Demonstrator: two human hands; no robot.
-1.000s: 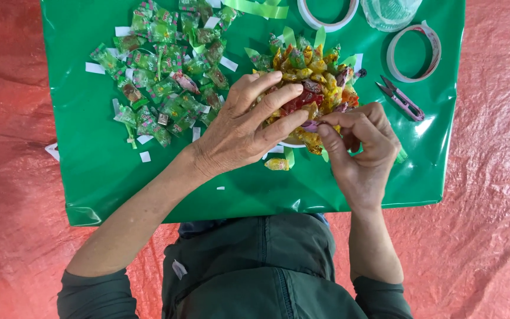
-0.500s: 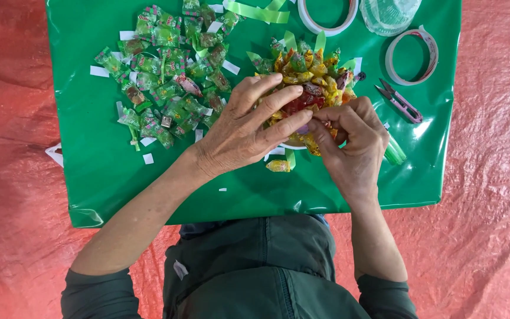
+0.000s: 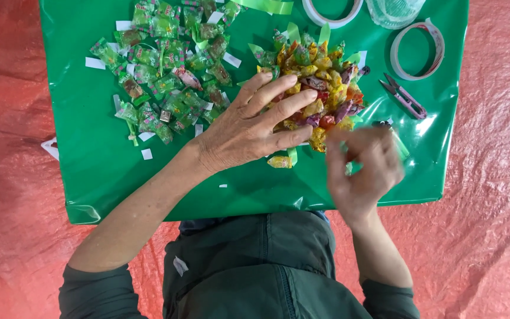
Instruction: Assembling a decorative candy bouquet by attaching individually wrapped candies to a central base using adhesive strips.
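Dozens of loose green-wrapped candies (image 3: 166,77) lie scattered at the left of the green plastic sheet (image 3: 90,177), mixed with small white paper slips (image 3: 95,63); being light and unanchored, they could slide or get swept off the slick sheet if a forearm brushes them. To their right, the left hand (image 3: 249,133) lies spread wide, palm down, its fingers (image 3: 284,106) pressing on the near side of the candy bouquet (image 3: 320,82), a dome of yellow, red and purple wrapped sweets with green ribbon ends sticking out. One loose yellow candy (image 3: 278,161) sits just below that hand, apart from the dome; others might likewise come away if the press is uneven or too hard. Further right, the right hand (image 3: 361,168) is blurred near the dome's lower edge; I cannot tell whether it pinches anything, though its fingers look curled. A quick move there could knock sweets loose. At the far right, small pink snips (image 3: 405,97) and a tape roll (image 3: 417,50) lie near, so a careless reach might catch the blades.
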